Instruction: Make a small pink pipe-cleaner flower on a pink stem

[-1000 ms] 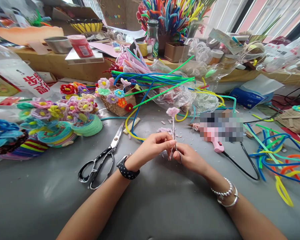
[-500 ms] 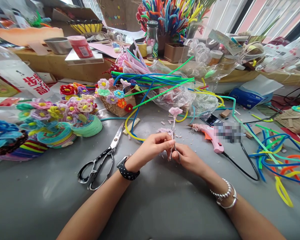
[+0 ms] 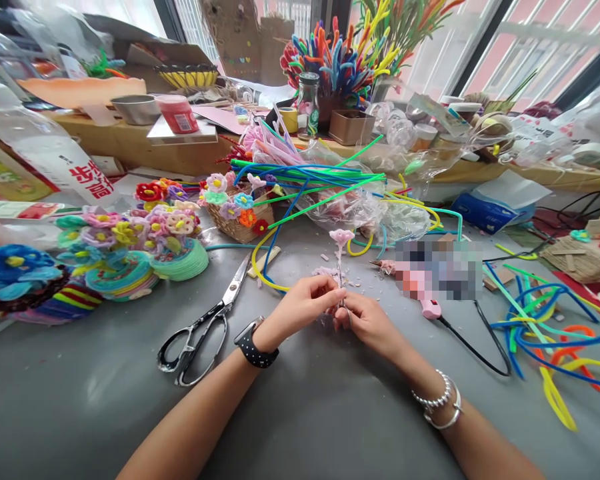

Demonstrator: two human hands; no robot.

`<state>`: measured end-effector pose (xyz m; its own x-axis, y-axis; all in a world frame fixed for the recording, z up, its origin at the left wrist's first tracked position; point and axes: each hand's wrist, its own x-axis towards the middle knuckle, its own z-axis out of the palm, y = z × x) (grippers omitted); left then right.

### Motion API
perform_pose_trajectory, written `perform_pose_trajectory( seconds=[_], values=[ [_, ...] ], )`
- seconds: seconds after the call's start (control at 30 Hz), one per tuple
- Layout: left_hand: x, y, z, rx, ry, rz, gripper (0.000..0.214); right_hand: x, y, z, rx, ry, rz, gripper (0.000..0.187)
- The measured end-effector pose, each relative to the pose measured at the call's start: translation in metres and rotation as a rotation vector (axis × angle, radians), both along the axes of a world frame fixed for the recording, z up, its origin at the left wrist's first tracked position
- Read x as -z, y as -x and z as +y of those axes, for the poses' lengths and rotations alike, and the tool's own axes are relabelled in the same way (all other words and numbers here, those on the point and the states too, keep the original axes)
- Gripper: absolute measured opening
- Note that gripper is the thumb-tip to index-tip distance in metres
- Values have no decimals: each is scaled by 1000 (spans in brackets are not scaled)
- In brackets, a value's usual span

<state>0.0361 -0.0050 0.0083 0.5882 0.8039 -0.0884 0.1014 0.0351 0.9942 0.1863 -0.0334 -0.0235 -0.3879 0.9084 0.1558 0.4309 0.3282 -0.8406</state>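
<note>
A small pink pipe-cleaner flower stands upright on a thin stem over the grey table. My left hand, with a black watch at the wrist, pinches the stem from the left. My right hand, with silver bracelets at the wrist, is closed on the lower stem from the right. The fingertips of both hands meet at the stem. Pink fluff and trimmings lie just behind my hands.
Black-handled scissors lie left of my hands. A pink glue gun with a black cord lies to the right. Loose pipe cleaners sprawl far right, a bagged bundle behind. Finished flower baskets crowd the left.
The view has tilted up a little, so everything sits slightly lower in the picture. My hands keep their grip on the stem and have barely moved on the table.
</note>
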Motion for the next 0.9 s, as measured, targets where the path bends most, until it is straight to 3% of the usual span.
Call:
perform_pose_trajectory(
  seconds=[0.37,0.7,0.9],
  values=[
    [-2,-1,-3,-12,-111,16,30,-2,1,-4,-124,76,39,66],
    [1,0,-1,-77,-184,41,31,-1,1,-4,-7,168,51,61],
    [-1,0,-3,-27,-142,26,30,1,3,-4,-74,118,86,67]
  ],
)
